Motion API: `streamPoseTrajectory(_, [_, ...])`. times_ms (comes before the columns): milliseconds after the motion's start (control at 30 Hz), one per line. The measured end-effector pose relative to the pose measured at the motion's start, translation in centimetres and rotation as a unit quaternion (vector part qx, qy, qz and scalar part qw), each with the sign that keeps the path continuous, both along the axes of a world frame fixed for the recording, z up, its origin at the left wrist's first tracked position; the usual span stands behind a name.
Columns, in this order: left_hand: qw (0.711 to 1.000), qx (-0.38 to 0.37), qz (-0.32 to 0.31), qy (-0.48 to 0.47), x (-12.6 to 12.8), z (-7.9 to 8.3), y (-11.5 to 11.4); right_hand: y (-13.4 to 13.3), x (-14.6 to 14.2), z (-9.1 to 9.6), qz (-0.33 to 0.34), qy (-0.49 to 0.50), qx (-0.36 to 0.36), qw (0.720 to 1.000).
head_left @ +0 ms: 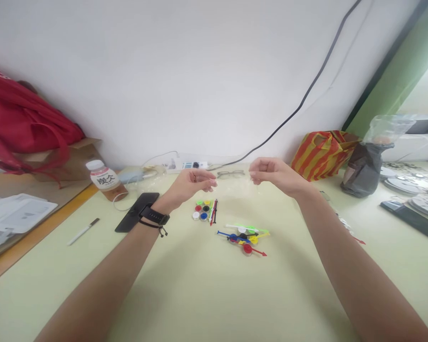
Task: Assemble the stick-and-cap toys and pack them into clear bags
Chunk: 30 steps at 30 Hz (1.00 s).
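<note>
My left hand (194, 183) is raised over the far part of the table, its fingers curled and pressed together. My right hand (274, 175) mirrors it on the other side, thumb and fingers pinched. A faint clear sheen, perhaps thin plastic, shows near the fingertips, but I cannot make out what they hold. Below the left hand, small round coloured discs (199, 209) sit in a group beside several thin arrow pointers (213, 212). Nearer to me lies a loose pile of disc-and-arrow spinners (243, 238) in red, blue, yellow, green, black and white.
Eyeglasses (231, 174) lie behind the hands, near a power strip (189, 166). On the left are a phone (137, 212), a pen (83, 232), a drink bottle (106, 180) and a red bag (28, 118). A striped bag (321, 154) and dark plastic bag (362, 171) stand right.
</note>
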State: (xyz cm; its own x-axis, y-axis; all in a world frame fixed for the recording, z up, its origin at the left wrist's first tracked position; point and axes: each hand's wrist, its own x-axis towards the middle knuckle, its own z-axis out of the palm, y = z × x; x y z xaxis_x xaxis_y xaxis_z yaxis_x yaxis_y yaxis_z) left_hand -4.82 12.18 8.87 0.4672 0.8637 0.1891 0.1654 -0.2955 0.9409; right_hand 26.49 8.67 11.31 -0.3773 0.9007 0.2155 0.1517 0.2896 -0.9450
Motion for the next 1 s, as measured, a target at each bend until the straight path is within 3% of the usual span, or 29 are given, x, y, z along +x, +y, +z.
streamPoseTrajectory(133, [1.000, -0.014, -0.022, -0.007, 0.0, -0.2, 0.0, 0.0, 0.0, 0.0, 0.034, 0.015, -0.031, 0.999])
streamPoseTrajectory(300, [1.000, -0.007, -0.001, -0.029, 0.1, -0.2, -0.2, -0.3, 0.0, 0.2, 0.041, 0.046, -0.064, 0.996])
streamPoseTrajectory(400, [0.998, -0.043, -0.036, -0.030, 0.2, 0.2, -0.5, -0.6, -0.1, 0.3, 0.062, 0.033, -0.070, 0.995])
streamPoseTrajectory(633, [0.970, -0.140, -0.191, -0.054, 0.9, 1.2, -1.8, -1.2, -0.1, 0.6, 0.280, -0.015, -0.072, 0.957])
streamPoseTrajectory(733, [0.946, -0.196, -0.248, -0.069, 1.2, 1.2, -2.2, -1.5, -0.2, 0.9, 0.336, -0.047, -0.096, 0.936])
streamPoseTrajectory(833, [0.929, -0.244, -0.274, -0.059, 1.2, 0.6, -2.5, -1.6, -0.8, 1.2, 0.369, -0.076, -0.119, 0.919])
streamPoseTrajectory(1000, [0.924, -0.248, -0.290, -0.040, 0.9, -0.5, -2.5, -1.0, -2.3, 0.9, 0.456, -0.090, -0.064, 0.883])
